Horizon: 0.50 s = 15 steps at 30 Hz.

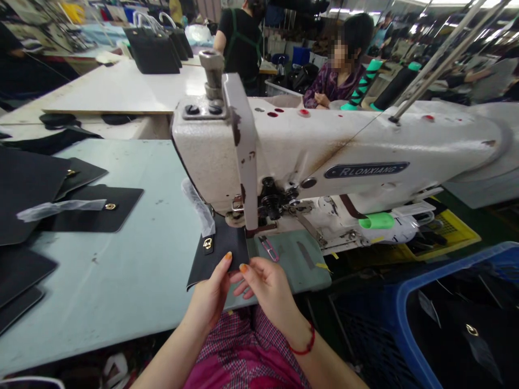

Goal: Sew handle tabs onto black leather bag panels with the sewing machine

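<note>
A black leather-like panel [221, 240] with a gold clasp [208, 244] lies on the table, its far edge beneath the head of the white sewing machine [211, 162]. A strip of clear plastic wrap [200, 208] sticks up from it by the clasp. My left hand [214, 292] grips the panel's near edge, thumb on top. At the near right corner, my right hand [270, 286] pinches the same panel between thumb and fingers. Just right of the panel, pink-handled thread snips [268, 248] rest on the machine bed.
More black panels [101, 208] are spread on the left of the pale table [162, 281]. A blue basket [401, 302] with black pieces stands at right. Black bags [152, 51] stand on a white board behind. Across the machine sits a person [336, 81]; another person [241, 43] stands farther left.
</note>
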Each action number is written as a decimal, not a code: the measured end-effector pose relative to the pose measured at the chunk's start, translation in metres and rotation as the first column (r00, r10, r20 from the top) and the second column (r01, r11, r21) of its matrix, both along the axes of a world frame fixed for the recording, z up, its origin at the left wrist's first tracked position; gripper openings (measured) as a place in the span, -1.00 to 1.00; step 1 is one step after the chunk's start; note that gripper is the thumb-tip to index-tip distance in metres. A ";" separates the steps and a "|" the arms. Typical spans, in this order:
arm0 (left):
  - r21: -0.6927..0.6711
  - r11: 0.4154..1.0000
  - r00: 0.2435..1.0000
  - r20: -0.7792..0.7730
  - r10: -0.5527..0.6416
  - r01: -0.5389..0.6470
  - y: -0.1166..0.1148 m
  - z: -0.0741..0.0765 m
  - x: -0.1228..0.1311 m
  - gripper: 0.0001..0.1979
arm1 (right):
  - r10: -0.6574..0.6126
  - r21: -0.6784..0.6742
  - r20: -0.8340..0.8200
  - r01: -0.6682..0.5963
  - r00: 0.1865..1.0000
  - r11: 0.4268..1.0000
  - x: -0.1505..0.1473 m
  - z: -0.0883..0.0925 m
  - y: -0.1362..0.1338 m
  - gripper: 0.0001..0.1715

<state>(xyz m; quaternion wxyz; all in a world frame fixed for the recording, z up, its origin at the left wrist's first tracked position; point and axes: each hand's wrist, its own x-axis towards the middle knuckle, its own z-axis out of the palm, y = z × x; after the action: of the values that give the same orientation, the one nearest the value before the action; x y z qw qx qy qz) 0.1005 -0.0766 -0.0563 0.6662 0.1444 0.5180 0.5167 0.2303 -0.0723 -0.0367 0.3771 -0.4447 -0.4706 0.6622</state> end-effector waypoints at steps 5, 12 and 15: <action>-0.047 0.997 0.990 0.122 0.074 -0.068 0.000 0.002 0.002 -0.60 | -0.027 -0.071 -0.074 0.022 0.997 0.997 -0.003 -0.005 0.004 -0.47; -0.026 0.999 0.982 -0.186 0.016 -0.021 -0.003 -0.009 -0.008 -0.62 | -0.057 -0.033 -0.039 0.056 0.998 0.998 -0.006 -0.011 0.006 -0.45; -0.008 1.000 0.944 -0.330 -0.008 0.006 -0.004 -0.008 -0.011 -0.59 | -0.069 0.005 -0.012 0.069 0.998 0.998 -0.004 -0.007 0.008 -0.48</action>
<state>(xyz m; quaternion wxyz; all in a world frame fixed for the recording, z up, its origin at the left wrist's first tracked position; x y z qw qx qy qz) 0.0898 -0.0808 -0.0645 0.5723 0.2283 0.6235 0.4812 0.2267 -0.0643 -0.0433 0.4035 -0.4558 -0.4546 0.6502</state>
